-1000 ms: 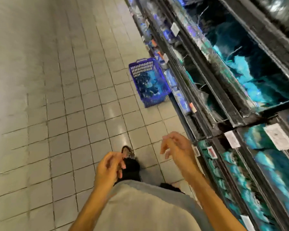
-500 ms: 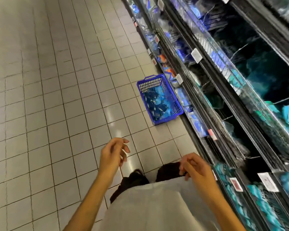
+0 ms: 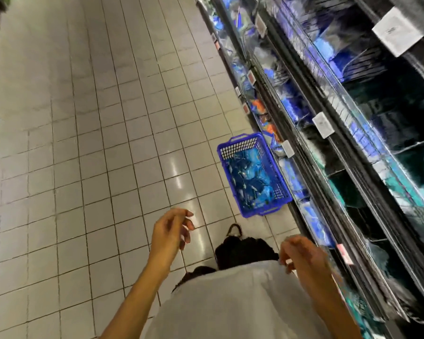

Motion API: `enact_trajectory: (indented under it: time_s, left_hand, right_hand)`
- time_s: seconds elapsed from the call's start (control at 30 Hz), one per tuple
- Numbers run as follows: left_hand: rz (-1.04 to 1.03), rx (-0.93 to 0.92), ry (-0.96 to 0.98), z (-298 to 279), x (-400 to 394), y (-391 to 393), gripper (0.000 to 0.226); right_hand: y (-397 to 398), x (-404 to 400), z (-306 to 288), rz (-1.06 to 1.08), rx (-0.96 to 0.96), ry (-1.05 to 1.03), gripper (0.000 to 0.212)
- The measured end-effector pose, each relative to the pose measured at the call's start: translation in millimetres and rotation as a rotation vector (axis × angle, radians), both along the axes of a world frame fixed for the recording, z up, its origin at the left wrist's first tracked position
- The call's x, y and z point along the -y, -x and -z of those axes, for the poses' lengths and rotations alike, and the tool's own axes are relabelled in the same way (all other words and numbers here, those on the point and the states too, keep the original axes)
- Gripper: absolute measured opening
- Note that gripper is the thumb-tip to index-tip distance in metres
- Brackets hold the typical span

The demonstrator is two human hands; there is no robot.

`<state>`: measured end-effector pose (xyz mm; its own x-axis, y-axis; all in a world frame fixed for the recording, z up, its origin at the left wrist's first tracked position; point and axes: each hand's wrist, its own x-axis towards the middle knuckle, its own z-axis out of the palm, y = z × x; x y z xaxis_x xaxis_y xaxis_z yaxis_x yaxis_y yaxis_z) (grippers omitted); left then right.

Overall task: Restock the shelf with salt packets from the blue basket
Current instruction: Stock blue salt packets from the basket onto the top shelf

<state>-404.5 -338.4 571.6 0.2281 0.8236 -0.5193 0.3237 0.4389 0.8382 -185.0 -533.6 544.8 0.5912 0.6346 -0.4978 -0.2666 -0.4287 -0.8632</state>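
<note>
Head view of a shop aisle. The blue basket [image 3: 253, 176] stands on the tiled floor [image 3: 83, 143], just beside the foot of the shelf [image 3: 328, 148] that runs along the right side. Blue salt packets [image 3: 249, 179] lie heaped inside the basket; similar blue and teal packets fill the shelf tiers, with white price labels [image 3: 323, 121] on the rails. The left hand [image 3: 170, 230] hangs in the air over the floor, fingers [image 3: 187, 225] loosely curled and slightly apart, holding nothing. The right hand [image 3: 301, 255] hangs near the shelf edge, fingers bent downward, likewise holding nothing. Both hands are well apart from the basket.
</note>
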Motion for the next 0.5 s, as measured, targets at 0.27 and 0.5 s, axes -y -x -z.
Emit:
enact_trajectory:
  time_s: [0.27, 0.5]
  left_hand:
    - [-0.001, -0.089, 0.006, -1.0, -82.5, -47.4, 0.026]
    - [0.259, -0.117, 0.020, 24.8, -196.2, -112.2, 0.026]
  right_hand:
    - [-57.3, -154.9, -12.7, -0.046, -0.062, -0.034, 0.020]
    - [-74.7, -233.2, 9.6, 0.104, -0.038, 0.083, 0.021]
